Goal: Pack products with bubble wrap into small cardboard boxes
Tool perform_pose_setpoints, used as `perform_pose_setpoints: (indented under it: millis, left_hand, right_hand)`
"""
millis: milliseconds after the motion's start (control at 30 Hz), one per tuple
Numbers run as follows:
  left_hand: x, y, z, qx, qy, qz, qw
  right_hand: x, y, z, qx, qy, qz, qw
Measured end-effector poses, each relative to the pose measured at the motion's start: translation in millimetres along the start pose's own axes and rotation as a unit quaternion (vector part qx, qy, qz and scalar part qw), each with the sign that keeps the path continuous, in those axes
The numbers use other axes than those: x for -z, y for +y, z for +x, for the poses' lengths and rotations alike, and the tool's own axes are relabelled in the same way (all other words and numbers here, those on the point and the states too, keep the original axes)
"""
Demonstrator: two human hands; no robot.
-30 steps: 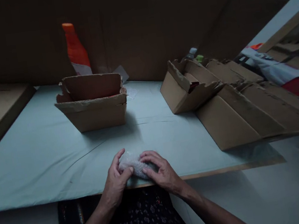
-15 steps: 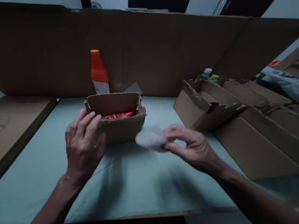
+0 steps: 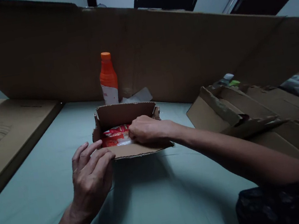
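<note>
A small cardboard box [image 3: 135,150] stands on the light green cloth, with its front flap leaning toward me. Red-and-white packets [image 3: 117,130] lie inside. My right hand [image 3: 146,129] reaches into the box with its fingers closed; a whitish, translucent item [image 3: 125,141] shows at its fingertips, mostly covered by the hand. At the box's front left corner, my left hand [image 3: 92,172] grips the flap's edge, fingers on top and thumb hidden. An orange-capped bottle [image 3: 108,77] stands upright behind the box.
A large flat carton [image 3: 9,128] lies at the left. Several open cardboard boxes [image 3: 249,109] are grouped at the right, with a clear bottle [image 3: 227,79] behind them. A tall cardboard panel [image 3: 157,48] closes off the back. A pale sheet [image 3: 138,95] lies beside the orange bottle.
My right hand has moved left and forward into the box with the whitish item. My left hand has taken hold of the front flap, which now tilts outward.
</note>
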State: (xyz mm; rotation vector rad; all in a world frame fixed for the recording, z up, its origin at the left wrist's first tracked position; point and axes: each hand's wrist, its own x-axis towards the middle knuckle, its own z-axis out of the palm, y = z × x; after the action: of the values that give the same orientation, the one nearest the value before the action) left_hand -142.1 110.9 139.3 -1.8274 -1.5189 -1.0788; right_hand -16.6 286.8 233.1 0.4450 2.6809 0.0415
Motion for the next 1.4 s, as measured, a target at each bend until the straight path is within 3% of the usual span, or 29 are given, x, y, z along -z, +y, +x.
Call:
perform_pose_setpoints:
  millis: [100,200,300,400,433,500,533,600,667,767,833,900,1033,1133,1267,1400]
  left_hand:
    - [-3,-3,0,-0.005,0.006,-0.003,1.000]
    - [-2,-3,-4,-0.003,0.014,-0.009,1.000]
    - [2,-6,-13,0.083,0.045,-0.044,0.995]
    - [-2,-18,-26,0.231,0.054,-0.114,0.965]
    - [-6,-22,-31,0.285,0.039,-0.153,0.945]
    - [-19,-29,-39,0.383,0.000,-0.252,0.888]
    - [-26,-32,-43,0.422,-0.017,-0.303,0.854]
    - [-40,-34,-47,0.469,-0.034,-0.382,0.796]
    - [-47,-36,-49,0.487,-0.036,-0.414,0.768]
    - [-46,-39,-40,0.500,-0.009,-0.396,0.770]
    - [-44,-35,-27,0.490,0.012,-0.392,0.778]
    - [-45,-22,-11,0.466,0.015,-0.411,0.784]
    - [-48,23,1,0.435,-0.026,-0.455,0.777]
    - [-30,41,-27,0.470,-0.041,-0.441,0.764]
    - [12,31,-80,0.543,-0.041,-0.367,0.754]
    - [40,27,-102,0.571,-0.066,-0.301,0.761]
  right_hand:
    - [0,-10,17,0.002,-0.008,-0.036,0.999]
    - [1,0,12,0.028,0.026,-0.011,0.999]
    - [-8,22,-25,0.042,0.190,0.095,0.976]
    - [-42,34,-80,-0.073,0.418,0.219,0.878]
    - [-59,35,-95,-0.127,0.472,0.256,0.834]
    - [-96,32,-112,-0.203,0.518,0.326,0.764]
    - [-114,29,-112,-0.216,0.514,0.351,0.752]
    - [-141,19,-95,-0.193,0.476,0.394,0.762]
    - [-152,9,-65,-0.161,0.441,0.421,0.776]
    - [-145,2,-30,-0.140,0.441,0.431,0.775]
    - [-139,1,-31,-0.124,0.457,0.427,0.771]
    - [-140,0,-53,-0.135,0.470,0.429,0.759]
    - [-157,-14,-118,-0.243,0.503,0.430,0.709]
    - [-167,-42,-142,-0.246,0.524,0.390,0.716]
    - [-178,-81,-132,-0.147,0.511,0.362,0.766]
    - [-204,-90,-132,-0.114,0.483,0.387,0.777]
